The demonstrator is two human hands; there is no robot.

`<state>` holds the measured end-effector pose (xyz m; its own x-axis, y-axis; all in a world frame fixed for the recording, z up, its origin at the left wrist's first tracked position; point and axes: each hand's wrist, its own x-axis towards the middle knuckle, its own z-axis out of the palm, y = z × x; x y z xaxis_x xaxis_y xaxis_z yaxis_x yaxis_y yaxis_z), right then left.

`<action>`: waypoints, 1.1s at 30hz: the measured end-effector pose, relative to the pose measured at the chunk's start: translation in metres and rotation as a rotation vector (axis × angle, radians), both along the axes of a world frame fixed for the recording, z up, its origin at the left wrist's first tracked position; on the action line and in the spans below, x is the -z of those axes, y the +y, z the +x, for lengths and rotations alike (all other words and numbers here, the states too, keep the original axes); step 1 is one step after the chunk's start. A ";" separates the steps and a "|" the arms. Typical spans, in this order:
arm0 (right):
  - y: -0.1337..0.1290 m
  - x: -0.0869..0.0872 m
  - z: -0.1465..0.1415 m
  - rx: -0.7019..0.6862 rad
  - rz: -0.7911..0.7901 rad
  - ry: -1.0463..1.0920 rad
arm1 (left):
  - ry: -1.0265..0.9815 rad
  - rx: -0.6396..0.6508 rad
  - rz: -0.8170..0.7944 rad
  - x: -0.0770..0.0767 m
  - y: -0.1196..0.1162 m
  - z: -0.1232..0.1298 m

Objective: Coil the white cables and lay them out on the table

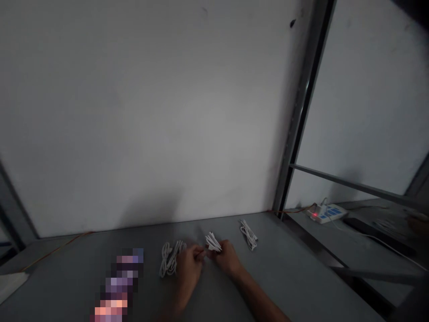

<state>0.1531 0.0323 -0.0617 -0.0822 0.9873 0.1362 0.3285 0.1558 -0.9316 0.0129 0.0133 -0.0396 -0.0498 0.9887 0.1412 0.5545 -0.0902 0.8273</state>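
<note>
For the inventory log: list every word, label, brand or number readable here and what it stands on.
No word, brand or number can be read.
The blue markings on the white power strip are too small and blurred to read.
The pixelated patch on the table top is blurred beyond reading.

No legible text is registering anywhere in this view. The power strip [326,213] is showing blue markings beside a lit red indicator, but these are too small and blurred to read. The pixelated patch [119,286] on the grey work table [284,268] is obscuring whatever it covers, and the white cable bundles [248,235] are showing no readable print.
</note>
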 end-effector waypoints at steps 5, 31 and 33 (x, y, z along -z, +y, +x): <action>-0.001 -0.004 0.003 0.064 -0.025 -0.054 | 0.195 0.096 0.088 -0.003 -0.003 0.001; 0.010 -0.008 0.020 0.089 0.004 -0.045 | 0.121 0.080 0.021 -0.014 0.013 0.011; 0.011 -0.008 0.024 0.110 0.014 -0.024 | 0.054 0.114 -0.002 -0.012 0.021 0.012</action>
